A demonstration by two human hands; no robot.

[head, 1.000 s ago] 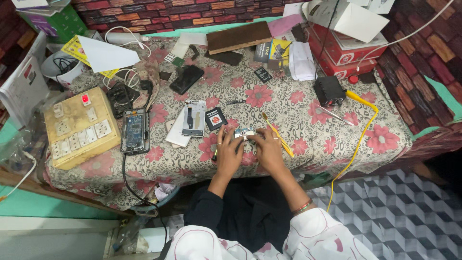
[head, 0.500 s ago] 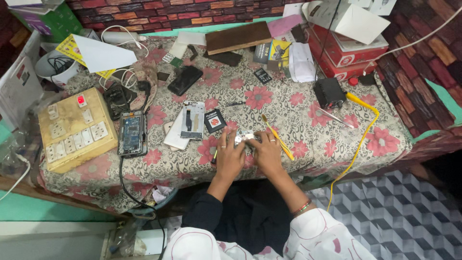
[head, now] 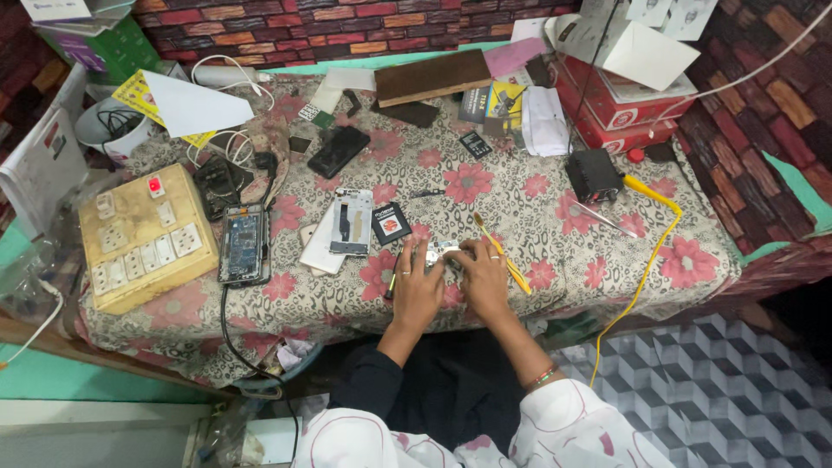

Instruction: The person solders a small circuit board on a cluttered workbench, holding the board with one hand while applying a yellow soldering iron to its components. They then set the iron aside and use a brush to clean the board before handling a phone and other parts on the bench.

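Both my hands rest on the floral tablecloth (head: 537, 208) near the table's front edge. Together they hold a small silvery phone part (head: 442, 252) flat on the cloth. My left hand (head: 417, 290) grips its left end, and a thin dark tool sticks out beside the thumb. My right hand (head: 482, 276) covers its right end, with a ring on one finger. A yellow-handled tool (head: 501, 251) lies just right of my right hand. An opened phone with a bare circuit board (head: 243, 244) lies to the left.
A wooden switch-and-socket board (head: 143, 238) sits at the left. A white phone frame (head: 351, 223), a small dark square packet (head: 391, 223) and a black phone (head: 337, 151) lie in the middle. A black box with a yellow cable (head: 594, 175) and red boxes (head: 620, 104) stand right.
My hands stay on the small part, with only slight finger shifts. The view has drifted a little.
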